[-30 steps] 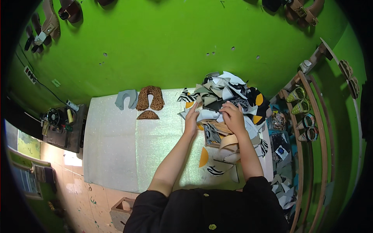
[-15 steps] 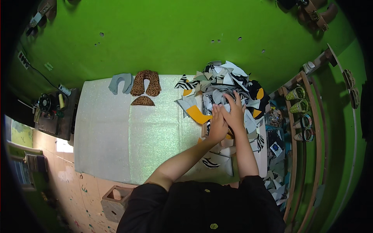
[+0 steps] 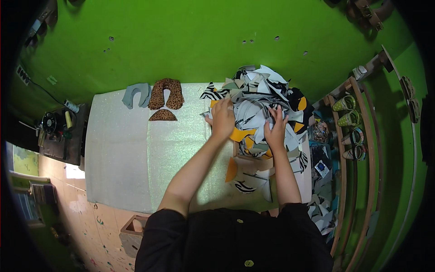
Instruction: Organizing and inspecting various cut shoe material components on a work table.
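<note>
A heap of cut material scraps, mostly white and grey with zebra-striped, black and yellow bits, lies on the right part of the table. My left hand rests at the heap's left edge with the thumb apart from the fingers. Close to its wrist is a curved yellow piece. On the heap's right side my right hand has its fingers spread over white and striped scraps. Between both hands lie curved white pieces. What is under each palm is hidden.
Grey U-shaped pieces, leopard-print U-shaped pieces and a leopard-print half-round lie at the table's back left. A shoe rack stands right, a small dark table left. A wooden stool is near my left side.
My hands were close together over the heap's middle. They have parted, the left moving left to the heap's edge and the right slightly lower. The yellow piece has shifted right.
</note>
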The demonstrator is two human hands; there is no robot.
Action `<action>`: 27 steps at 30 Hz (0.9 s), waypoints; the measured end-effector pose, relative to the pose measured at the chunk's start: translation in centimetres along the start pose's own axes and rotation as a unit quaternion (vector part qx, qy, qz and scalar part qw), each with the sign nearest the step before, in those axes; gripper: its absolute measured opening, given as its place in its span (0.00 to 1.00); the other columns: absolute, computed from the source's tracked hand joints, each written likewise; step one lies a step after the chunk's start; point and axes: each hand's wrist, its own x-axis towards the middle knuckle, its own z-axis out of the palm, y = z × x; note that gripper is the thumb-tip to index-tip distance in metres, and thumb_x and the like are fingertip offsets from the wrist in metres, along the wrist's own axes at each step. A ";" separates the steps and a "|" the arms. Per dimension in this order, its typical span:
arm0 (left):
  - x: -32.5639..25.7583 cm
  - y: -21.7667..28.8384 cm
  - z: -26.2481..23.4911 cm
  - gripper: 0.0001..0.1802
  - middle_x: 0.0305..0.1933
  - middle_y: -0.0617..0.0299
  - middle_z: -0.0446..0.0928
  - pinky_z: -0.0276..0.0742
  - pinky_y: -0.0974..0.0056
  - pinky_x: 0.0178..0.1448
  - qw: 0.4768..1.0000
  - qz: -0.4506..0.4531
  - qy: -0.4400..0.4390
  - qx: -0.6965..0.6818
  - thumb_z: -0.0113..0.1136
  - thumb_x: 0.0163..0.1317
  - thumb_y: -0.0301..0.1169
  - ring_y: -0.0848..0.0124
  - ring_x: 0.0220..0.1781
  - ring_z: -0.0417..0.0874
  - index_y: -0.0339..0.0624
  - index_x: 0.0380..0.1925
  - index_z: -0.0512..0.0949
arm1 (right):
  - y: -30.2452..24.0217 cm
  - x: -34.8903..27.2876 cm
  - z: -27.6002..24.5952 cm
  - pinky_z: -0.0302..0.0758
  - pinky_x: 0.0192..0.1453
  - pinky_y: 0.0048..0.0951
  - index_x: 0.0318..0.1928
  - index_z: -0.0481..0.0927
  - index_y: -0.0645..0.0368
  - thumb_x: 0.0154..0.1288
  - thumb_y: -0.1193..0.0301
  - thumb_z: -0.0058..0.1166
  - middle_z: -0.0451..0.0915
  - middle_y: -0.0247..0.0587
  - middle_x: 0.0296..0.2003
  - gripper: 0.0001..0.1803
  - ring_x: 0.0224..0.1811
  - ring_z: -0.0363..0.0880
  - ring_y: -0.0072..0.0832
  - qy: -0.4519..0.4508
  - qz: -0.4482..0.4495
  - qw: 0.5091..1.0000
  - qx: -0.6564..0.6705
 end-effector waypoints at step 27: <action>-7.7 4.4 2.8 0.26 0.68 0.54 0.61 0.35 0.32 0.65 0.968 -0.034 -0.219 0.119 0.36 0.66 0.39 0.63 0.71 0.57 0.47 0.63 0.64 | -3.2 0.7 0.8 0.31 0.63 0.73 0.66 0.55 0.53 0.49 0.54 0.62 0.66 0.46 0.61 0.46 0.66 0.60 0.45 -0.050 0.204 0.965 -0.154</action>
